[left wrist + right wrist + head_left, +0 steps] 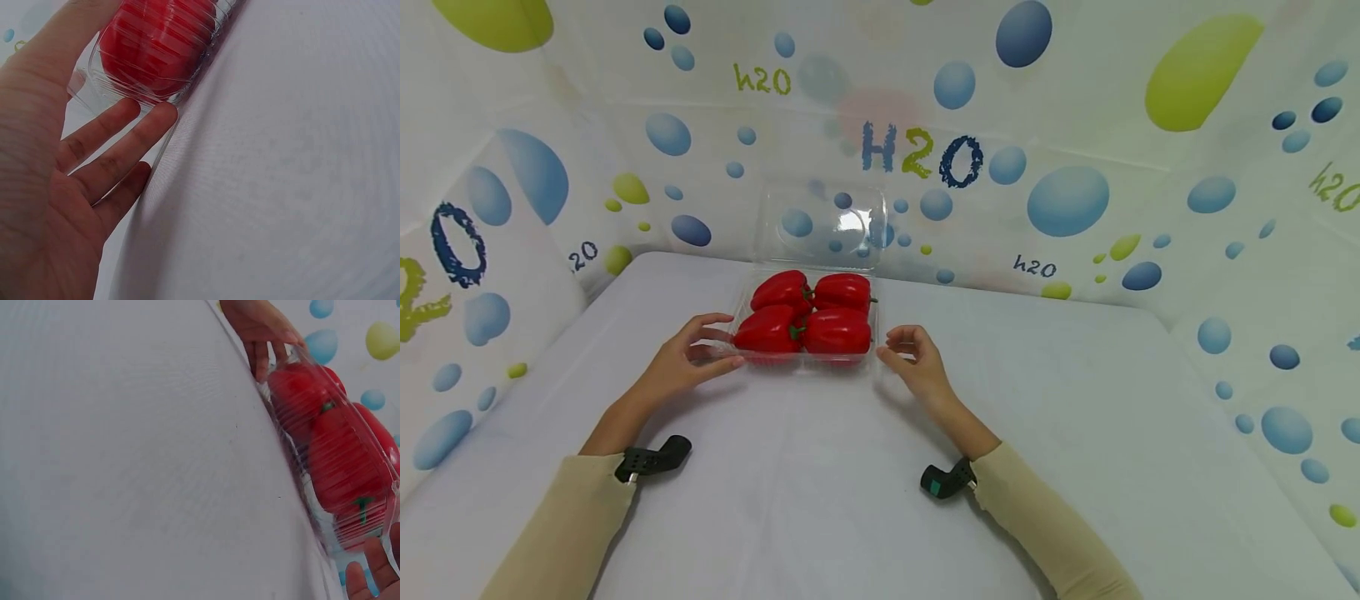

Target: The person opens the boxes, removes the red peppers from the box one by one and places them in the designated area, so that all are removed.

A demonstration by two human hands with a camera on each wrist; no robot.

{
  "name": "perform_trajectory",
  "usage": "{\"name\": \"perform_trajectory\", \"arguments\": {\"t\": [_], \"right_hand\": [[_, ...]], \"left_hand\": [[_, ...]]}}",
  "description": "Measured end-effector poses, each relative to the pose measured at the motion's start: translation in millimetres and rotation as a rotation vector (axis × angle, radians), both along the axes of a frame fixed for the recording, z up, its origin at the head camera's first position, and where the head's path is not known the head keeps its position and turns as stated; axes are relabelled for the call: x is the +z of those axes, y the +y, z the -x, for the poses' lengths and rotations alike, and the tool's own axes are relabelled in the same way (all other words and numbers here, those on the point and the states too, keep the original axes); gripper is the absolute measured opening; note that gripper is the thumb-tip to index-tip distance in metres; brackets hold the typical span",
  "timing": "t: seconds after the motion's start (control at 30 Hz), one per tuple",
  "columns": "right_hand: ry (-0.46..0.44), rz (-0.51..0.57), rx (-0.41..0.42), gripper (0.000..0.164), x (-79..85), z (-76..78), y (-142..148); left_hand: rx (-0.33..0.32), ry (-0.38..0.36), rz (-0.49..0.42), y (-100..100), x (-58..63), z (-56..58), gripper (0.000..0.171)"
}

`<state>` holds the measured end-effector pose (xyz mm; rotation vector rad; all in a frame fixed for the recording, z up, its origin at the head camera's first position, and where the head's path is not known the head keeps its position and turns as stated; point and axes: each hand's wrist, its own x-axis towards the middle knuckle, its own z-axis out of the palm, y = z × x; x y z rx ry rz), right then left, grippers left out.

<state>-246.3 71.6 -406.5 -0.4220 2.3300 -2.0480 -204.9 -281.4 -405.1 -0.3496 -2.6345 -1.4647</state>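
Observation:
A clear plastic clamshell box (pixel 838 358) stands on the white table with its lid (pixel 820 225) raised at the back. Several red bell peppers (pixel 837 332) with green stems lie inside it in two rows. At the box's left side is my left hand (pixel 681 358), its fingers spread and lightly bent; in the left wrist view the fingertips (pixel 165 111) reach the clear wall. On the other side, my right hand (pixel 919 367) is close to the right wall with fingers loosely bent. Whether it touches the plastic I cannot tell. Neither hand grips a pepper.
White cloth covers the table (pixel 1075 417). Behind and at both sides hangs a white curtain (pixel 880 75) printed with blue and green drops and lettering. A black wrist camera (pixel 655 457) sits on the left wrist, another camera (pixel 946 480) on the right.

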Motion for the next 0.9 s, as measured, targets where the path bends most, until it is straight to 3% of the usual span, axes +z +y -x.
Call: {"name": "perform_trajectory", "arguments": {"t": [0.4,0.73,0.9], "right_hand": [[0.086,-0.037,0.010,0.034,10.2,-7.1,-4],[0.262,-0.104,0.033,0.036,-16.7,13.8,-4],[0.330,-0.083,0.036,0.034,-21.7,21.3,-7]], "left_hand": [[-0.002,0.000,-0.003,0,-0.1,-0.6,0.066],[-0.005,-0.015,-0.019,-2,-5.3,1.4,0.065],[0.000,-0.021,-0.020,-1,-2.3,0.3,0.066]]}}
